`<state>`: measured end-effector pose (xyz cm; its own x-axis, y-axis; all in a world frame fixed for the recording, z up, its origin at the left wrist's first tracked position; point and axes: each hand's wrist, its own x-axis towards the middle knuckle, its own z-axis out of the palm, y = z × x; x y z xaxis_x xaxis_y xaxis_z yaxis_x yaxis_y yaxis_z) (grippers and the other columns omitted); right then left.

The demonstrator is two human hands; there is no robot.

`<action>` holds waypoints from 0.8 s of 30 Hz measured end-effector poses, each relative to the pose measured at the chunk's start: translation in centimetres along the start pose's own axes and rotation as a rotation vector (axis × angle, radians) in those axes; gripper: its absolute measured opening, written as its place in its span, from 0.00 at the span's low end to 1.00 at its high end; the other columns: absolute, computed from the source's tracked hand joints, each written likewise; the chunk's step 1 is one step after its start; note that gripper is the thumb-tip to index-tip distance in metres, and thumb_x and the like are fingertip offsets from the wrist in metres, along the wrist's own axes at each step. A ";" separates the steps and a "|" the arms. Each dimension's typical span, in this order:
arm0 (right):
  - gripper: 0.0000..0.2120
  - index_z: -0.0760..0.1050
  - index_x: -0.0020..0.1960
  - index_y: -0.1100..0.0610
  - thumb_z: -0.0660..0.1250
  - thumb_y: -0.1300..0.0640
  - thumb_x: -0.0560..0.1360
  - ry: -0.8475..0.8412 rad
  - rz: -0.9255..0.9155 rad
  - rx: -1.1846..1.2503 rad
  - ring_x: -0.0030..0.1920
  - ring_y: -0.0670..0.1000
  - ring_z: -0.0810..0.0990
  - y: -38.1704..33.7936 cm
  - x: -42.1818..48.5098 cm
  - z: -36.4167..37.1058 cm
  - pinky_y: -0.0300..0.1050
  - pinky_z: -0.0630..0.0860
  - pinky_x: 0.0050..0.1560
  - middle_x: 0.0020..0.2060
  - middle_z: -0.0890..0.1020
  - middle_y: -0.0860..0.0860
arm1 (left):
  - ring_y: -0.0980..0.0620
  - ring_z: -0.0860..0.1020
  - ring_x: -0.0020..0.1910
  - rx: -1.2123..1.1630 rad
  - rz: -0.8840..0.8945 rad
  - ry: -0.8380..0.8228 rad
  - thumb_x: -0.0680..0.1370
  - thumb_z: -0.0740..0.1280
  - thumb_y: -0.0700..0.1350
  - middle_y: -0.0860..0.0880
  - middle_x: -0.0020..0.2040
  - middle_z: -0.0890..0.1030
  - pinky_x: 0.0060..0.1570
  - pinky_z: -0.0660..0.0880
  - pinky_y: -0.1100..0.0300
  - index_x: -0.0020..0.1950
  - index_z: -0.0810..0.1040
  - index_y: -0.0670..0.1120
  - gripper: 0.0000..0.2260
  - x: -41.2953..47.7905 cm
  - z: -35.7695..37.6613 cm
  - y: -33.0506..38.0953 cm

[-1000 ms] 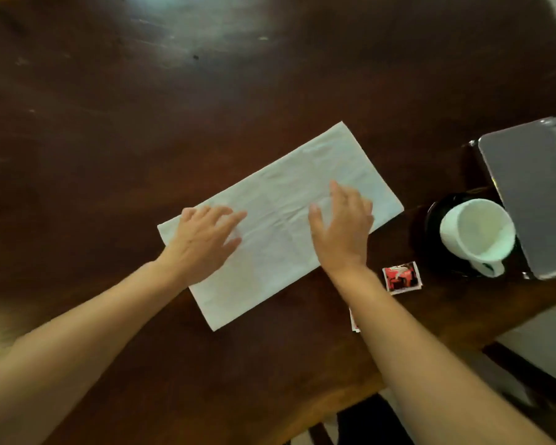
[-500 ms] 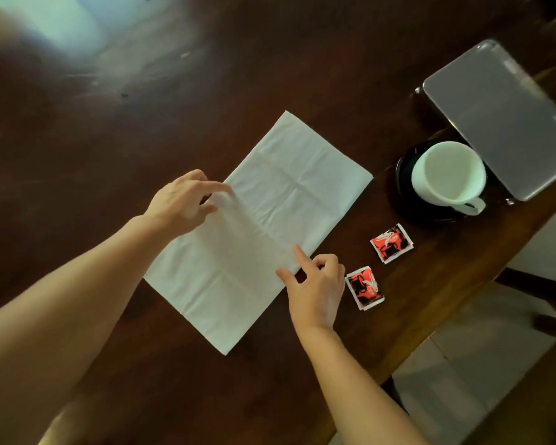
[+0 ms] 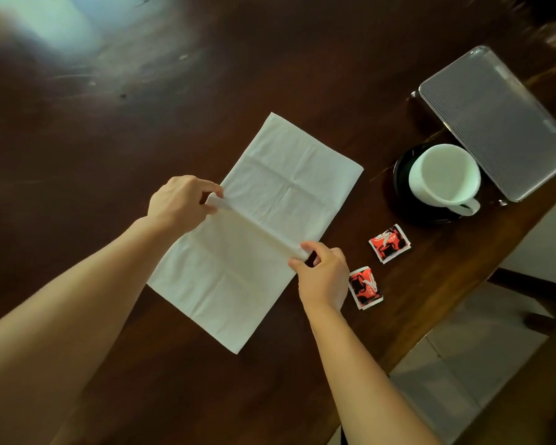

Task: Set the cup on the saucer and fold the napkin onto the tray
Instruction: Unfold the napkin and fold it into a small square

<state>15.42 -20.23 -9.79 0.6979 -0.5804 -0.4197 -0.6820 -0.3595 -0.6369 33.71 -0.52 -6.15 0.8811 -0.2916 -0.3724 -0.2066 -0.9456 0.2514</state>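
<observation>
One white cup (image 3: 444,178) stands upright on one black saucer (image 3: 400,175), its handle toward the near table edge. The cup's interior shows white; no contents can be made out. One grey rectangular tray (image 3: 498,120) with a fine ribbed surface lies just beyond the saucer at the right end of the table (image 3: 109,123); its near corner sits close against the cup and saucer, and whether it touches them cannot be told. Nothing lies on the tray.

One white napkin (image 3: 289,175) lies on the dark wooden table, left of the saucer and apart from it. It is a long rectangle set diagonally, with crease lines across it. A raised ridge runs across its middle between the two hands.

The left hand (image 3: 177,203) pinches the napkin's far long edge between thumb and fingers, lifting a small fold off the table. The right hand (image 3: 326,277) pinches the opposite long edge in the same way, thumb and forefinger pressed on the cloth. The napkin's two ends rest flat on the table.

Two small red-and-black sachets lie on the table between the napkin and the saucer: the far sachet (image 3: 389,243) near the saucer, the near sachet (image 3: 365,287) just beside the right hand. The two are apart from each other.
</observation>
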 end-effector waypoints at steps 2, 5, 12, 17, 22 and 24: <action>0.18 0.81 0.60 0.44 0.78 0.52 0.71 0.002 -0.019 -0.028 0.45 0.47 0.76 0.0 0.1 -0.1 0.47 0.79 0.38 0.44 0.70 0.42 | 0.46 0.74 0.46 0.009 0.015 -0.006 0.76 0.73 0.47 0.51 0.41 0.73 0.41 0.75 0.50 0.58 0.82 0.60 0.13 -0.2 0.0 -0.2; 0.17 0.82 0.59 0.44 0.77 0.52 0.71 -0.005 -0.047 -0.051 0.46 0.47 0.76 -0.1 0.4 -0.3 0.48 0.79 0.39 0.46 0.72 0.42 | 0.47 0.75 0.44 0.010 -0.028 -0.024 0.75 0.74 0.48 0.55 0.37 0.73 0.37 0.73 0.54 0.57 0.83 0.60 0.13 -0.7 -0.2 -0.7; 0.10 0.84 0.54 0.46 0.76 0.51 0.73 -0.068 -0.142 -0.164 0.50 0.48 0.74 -0.7 1.7 -0.9 0.51 0.75 0.50 0.45 0.74 0.43 | 0.48 0.76 0.44 0.014 -0.113 -0.031 0.74 0.76 0.49 0.55 0.42 0.78 0.40 0.72 0.55 0.50 0.86 0.57 0.07 -2.2 0.5 -1.9; 0.05 0.84 0.51 0.49 0.73 0.52 0.76 -0.104 -0.194 -0.273 0.51 0.49 0.73 -1.4 2.1 -1.5 0.47 0.66 0.49 0.49 0.79 0.46 | 0.48 0.77 0.44 0.068 -0.061 -0.084 0.76 0.73 0.48 0.53 0.45 0.81 0.40 0.72 0.55 0.51 0.86 0.52 0.05 -4.5 0.6 -2.2; 0.04 0.85 0.49 0.51 0.74 0.54 0.75 -0.136 -0.260 -0.340 0.52 0.54 0.76 -2.7 1.6 -3.4 0.53 0.75 0.51 0.49 0.80 0.49 | 0.50 0.75 0.44 0.021 0.032 -0.033 0.78 0.71 0.49 0.53 0.46 0.75 0.40 0.72 0.55 0.49 0.84 0.51 0.04 -8.3 -0.5 -2.5; 0.04 0.85 0.49 0.52 0.74 0.55 0.75 -0.133 -0.318 -0.346 0.51 0.54 0.76 -4.2 1.4 -4.4 0.55 0.78 0.50 0.48 0.80 0.50 | 0.52 0.75 0.45 -0.017 0.063 0.019 0.78 0.70 0.49 0.55 0.50 0.75 0.43 0.73 0.56 0.48 0.84 0.51 0.04 -9.4 -1.9 -2.4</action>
<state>18.27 -22.77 -4.88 0.8899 -0.3125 -0.3323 -0.4475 -0.7388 -0.5039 26.69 4.74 -1.56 0.8747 -0.3473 -0.3381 -0.2548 -0.9229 0.2887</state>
